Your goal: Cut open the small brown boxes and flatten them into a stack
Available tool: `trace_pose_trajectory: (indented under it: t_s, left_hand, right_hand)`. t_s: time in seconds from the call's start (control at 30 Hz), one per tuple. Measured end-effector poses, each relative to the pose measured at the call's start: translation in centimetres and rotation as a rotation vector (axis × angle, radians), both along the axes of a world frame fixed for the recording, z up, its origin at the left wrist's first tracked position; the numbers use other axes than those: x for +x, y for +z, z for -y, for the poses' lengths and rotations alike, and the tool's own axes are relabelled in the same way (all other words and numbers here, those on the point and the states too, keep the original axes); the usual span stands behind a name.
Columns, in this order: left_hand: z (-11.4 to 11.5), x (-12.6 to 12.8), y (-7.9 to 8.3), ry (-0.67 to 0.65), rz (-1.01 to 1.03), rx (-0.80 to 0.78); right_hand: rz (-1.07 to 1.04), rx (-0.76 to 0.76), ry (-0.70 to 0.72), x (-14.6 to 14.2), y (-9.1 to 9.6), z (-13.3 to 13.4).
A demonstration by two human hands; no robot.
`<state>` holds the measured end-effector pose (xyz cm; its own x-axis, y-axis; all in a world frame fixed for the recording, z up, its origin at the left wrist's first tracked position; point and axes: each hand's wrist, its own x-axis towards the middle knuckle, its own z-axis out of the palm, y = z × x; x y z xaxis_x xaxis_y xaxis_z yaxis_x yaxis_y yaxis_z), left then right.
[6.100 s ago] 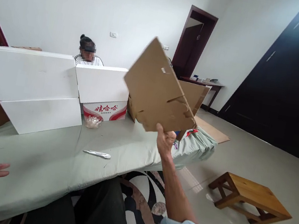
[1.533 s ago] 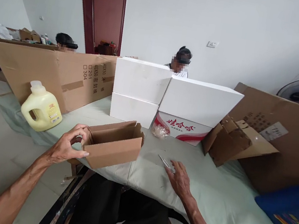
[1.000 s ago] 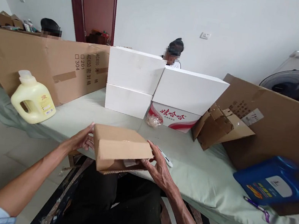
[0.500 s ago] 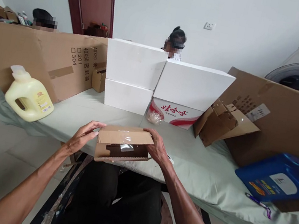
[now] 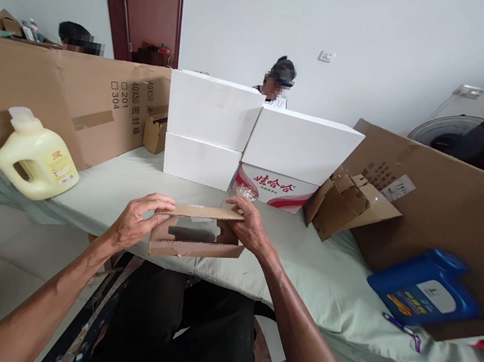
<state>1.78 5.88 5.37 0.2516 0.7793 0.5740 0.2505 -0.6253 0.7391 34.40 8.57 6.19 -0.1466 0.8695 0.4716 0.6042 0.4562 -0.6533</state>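
A small brown cardboard box (image 5: 194, 251) is held between my two hands at the near edge of the cloth-covered table (image 5: 129, 183). Its open side faces me, and the pale cloth shows through it in the middle. My left hand (image 5: 140, 218) grips the box's upper left corner, thumb below and fingers above. At the upper right corner, my right hand (image 5: 251, 225) is closed on the cardboard with its fingers over the top edge. Just beyond the box lies a crumpled ball of clear tape (image 5: 245, 192).
White boxes (image 5: 215, 107) and a red-and-white printed carton (image 5: 275, 188) are stacked ahead. A yellow jug (image 5: 37, 157) stands left. At right are a folded brown carton (image 5: 343, 208), a blue jug (image 5: 426, 288) and a purple-handled tool (image 5: 402, 329). Large cardboard panels (image 5: 104, 138) flank the table.
The box has tilted in my hands, so its opening turns more toward me and I see through it. My left fingers have closed onto its corner. The view has shifted slightly.
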Motion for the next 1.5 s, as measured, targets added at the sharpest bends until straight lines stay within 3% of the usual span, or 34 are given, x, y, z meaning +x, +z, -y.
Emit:
trace_pose_trajectory:
  t_s: [0.07,0.23,0.53,0.73,0.87,1.0,1.2,1.37,1.5]
  left_hand:
    - [-0.5,0.0,0.7,0.045,0.008,-0.001]
    - [-1.0,-0.1,2.0,0.14,-0.095,-0.181]
    - [0.1,-1.6,0.7,-0.096,-0.228,-0.285]
    - [-0.3,-1.8,-0.2,-0.108,-0.282,-0.305]
    - [-0.5,-2.1,0.2,-0.155,-0.339,-0.277]
    - [-1.0,-2.1,1.7,-0.116,-0.501,-0.204]
    - [-1.4,1.4,4.8,-0.067,-0.603,0.102]
    - [-2.1,4.5,5.0,-0.117,-0.688,0.287]
    - [-2.4,5.2,5.0,-0.118,-0.603,0.281]
  right_hand:
    - [-0.13,-0.03,0.103,0.0,0.2,-0.1]
    - [-0.284,-0.378,0.228,-0.3,0.8,-0.1]
    - [-0.291,-0.418,0.232,1.0,1.7,-1.3]
    - [-0.077,-0.199,0.283,1.9,3.3,0.7]
    - [0.111,-0.078,0.307,0.4,1.7,1.8]
    - [0.238,0.084,0.268,-0.9,0.0,1.8]
    - [0.288,0.156,0.227,-1.4,-0.5,1.2]
    - [0.298,0.175,0.194,-1.5,-0.5,0.9]
    - [0.327,0.195,0.183,-1.6,-0.5,1.0]
